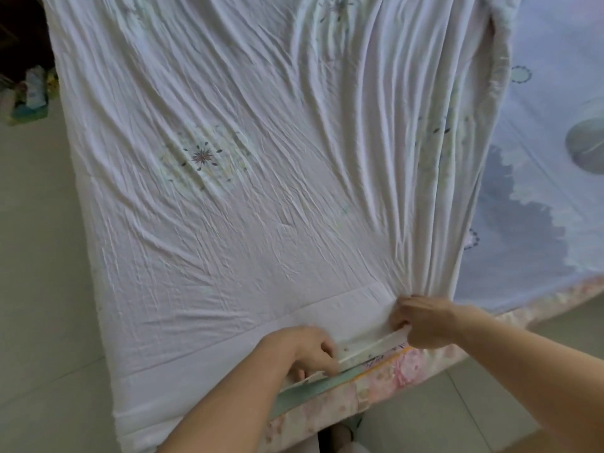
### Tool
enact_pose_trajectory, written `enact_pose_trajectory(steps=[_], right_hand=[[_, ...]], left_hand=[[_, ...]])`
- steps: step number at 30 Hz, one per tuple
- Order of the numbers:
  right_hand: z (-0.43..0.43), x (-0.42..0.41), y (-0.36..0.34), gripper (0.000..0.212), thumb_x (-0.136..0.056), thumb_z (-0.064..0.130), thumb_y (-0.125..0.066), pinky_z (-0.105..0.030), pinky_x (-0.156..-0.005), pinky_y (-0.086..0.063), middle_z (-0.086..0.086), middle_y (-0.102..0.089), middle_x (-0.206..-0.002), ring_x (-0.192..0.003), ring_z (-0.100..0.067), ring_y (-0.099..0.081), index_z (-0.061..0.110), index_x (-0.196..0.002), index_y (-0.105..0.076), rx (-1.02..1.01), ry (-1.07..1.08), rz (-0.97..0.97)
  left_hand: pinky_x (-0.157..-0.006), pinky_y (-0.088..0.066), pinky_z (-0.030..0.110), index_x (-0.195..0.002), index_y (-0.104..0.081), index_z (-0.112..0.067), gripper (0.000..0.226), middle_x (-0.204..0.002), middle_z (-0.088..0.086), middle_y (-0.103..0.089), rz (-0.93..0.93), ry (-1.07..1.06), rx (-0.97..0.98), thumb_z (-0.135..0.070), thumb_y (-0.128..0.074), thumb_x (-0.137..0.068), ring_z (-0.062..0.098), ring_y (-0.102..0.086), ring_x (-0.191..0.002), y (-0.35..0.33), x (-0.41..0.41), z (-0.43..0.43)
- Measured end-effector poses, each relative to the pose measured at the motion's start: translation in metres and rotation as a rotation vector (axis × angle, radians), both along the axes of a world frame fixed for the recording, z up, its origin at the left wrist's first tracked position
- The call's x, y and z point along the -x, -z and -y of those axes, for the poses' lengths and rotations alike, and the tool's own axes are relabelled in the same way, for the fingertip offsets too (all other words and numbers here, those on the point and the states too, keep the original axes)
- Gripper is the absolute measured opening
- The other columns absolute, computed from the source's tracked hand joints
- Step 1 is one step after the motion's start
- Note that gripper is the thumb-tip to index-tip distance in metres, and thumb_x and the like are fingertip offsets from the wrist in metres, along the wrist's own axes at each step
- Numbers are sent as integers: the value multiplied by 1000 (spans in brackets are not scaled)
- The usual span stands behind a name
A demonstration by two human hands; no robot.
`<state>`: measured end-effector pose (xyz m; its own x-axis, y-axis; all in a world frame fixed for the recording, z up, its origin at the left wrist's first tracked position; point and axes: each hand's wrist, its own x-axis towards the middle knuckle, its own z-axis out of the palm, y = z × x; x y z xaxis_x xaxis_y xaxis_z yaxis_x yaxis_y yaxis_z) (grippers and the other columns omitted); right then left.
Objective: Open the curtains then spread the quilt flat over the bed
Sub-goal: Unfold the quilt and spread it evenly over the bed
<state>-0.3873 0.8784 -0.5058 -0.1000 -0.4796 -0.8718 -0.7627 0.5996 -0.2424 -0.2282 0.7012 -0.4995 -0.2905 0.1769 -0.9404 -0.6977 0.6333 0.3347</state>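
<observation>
Left hand (313, 351) and right hand (425, 322) both pinch the quilt (228, 191) hem at 6 o'clock. Draw the right hand toward 3 o'clock across the bare bed (539, 223).

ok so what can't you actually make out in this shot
- Curtains: nowhere in the head view, so open or shut cannot be told.
- Far end of the quilt: cut off by the top edge.
- Some fingertips of the left hand and right hand: curled under the hem they grip.
- Colourful things, top left: blurred, cut by the left edge.
</observation>
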Motion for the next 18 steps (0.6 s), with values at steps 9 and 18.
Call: enact_pose_trajectory(steps=[9, 18], right_hand=[[-30, 34, 10, 32, -79, 8, -45, -26, -83, -36, 10, -59, -101, -105, -15, -52, 27, -95, -65, 347, 248, -284], [-36, 171, 1, 78, -81, 26, -60, -38, -106, -27, 1, -29, -142, -130, -21, -30, 26, -147, -18, 395, -179, -652]], left_hand=[[-103, -39, 32, -143, -40, -27, 68, -126, 4, -46, -665, -101, 15, -17, -62, -79, 21, -45, -118, 11, 70, -60], [-98, -42, 40, -135, -45, -25, 58, -122, 5, -38, -801, -193, 318, -31, -62, -80, 28, -39, -116, 23, 175, -106]])
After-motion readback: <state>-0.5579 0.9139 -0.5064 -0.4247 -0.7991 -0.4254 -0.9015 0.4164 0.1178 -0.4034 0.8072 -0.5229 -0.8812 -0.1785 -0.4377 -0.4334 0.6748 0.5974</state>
